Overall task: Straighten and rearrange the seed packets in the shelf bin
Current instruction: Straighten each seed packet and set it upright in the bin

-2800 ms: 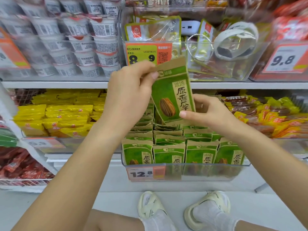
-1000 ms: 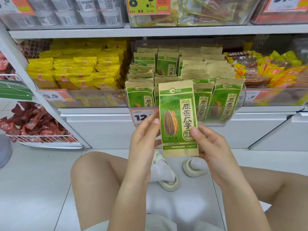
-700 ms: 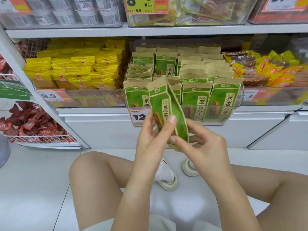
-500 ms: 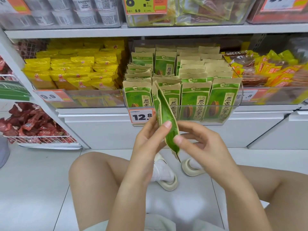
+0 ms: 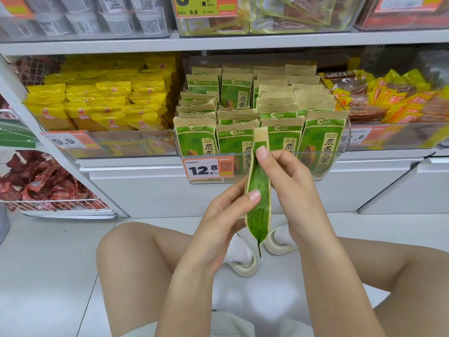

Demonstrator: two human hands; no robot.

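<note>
Yellow snack bags (image 5: 102, 105) fill the bin left of the clear shelf bin (image 5: 337, 164), where green seed packets (image 5: 243, 113) stand in rows. In front of it, the left hand (image 5: 226, 215) and right hand (image 5: 289, 181) pinch one seed packet (image 5: 258, 190), held upright and edge-on.

The green and tan seed packet (image 5: 258, 203) held edge-on looks like matt kraft paper with a faintly ribbed green print, and the matching upright packets (image 5: 323, 139) behind it share that dull, papery finish. They stand in a clear, glossy plastic shelf bin (image 5: 340, 164) with a smooth front wall. To the left, yellow snack bags (image 5: 102, 105) are crinkled, shiny film. The white shelf board (image 5: 218, 43) looks smooth and painted, the pale floor (image 5: 48, 263) smooth with a soft sheen.
</note>
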